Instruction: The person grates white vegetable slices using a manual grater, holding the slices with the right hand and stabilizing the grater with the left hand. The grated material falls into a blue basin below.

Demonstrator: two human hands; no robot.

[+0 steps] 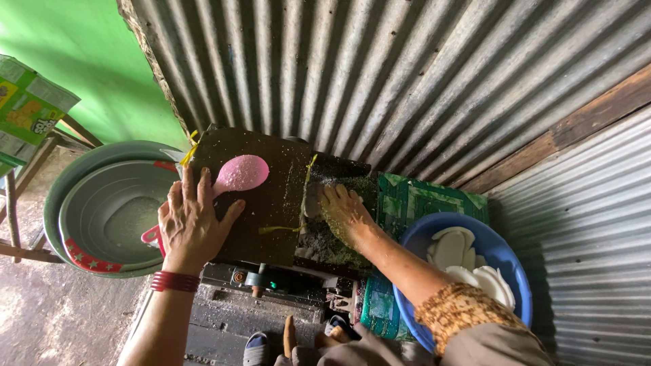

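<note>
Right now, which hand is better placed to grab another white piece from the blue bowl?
The right hand, probably. It rests on the machine's crumb-covered opening, and the blue bowl of white pieces sits beside that arm. The left hand lies flat on the dark cover, across the pink spoon's handle, farther away.

A flat green and yellow printed cardboard package point(27, 108) with white panels sits tilted at the far left edge against the green wall, and a green patterned printed sack sheet point(420, 203) lies spread beside the blue plastic basin point(505, 254), lower right.
</note>
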